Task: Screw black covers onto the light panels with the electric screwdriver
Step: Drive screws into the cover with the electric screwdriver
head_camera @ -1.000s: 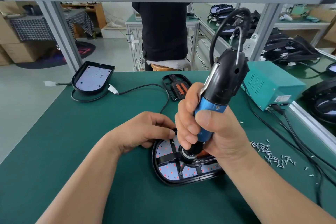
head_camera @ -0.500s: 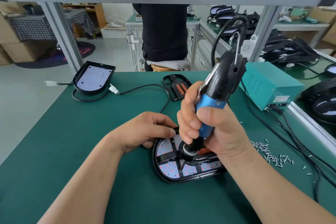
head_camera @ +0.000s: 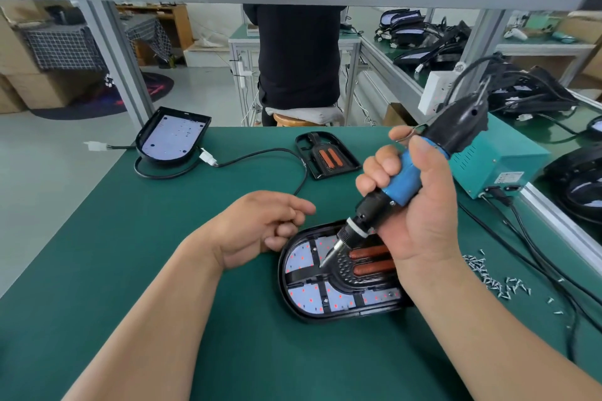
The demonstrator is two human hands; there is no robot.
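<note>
Bit withdrawn between fasteners. The right hand [head_camera: 420,205] is wrapped round the electric screwdriver [head_camera: 404,179]. A second ago the tool stood upright with its bit in the black cover [head_camera: 345,270]; now it is tilted, the bit slanting over the cover's left part. The left hand [head_camera: 257,228], earlier steadying the light panel [head_camera: 306,299], is loosely curled beside its rim and holds nothing. The panel lies on the bench [head_camera: 163,238], with loose screws [head_camera: 488,273] to its right. One screw is probably seated and another due.
</note>
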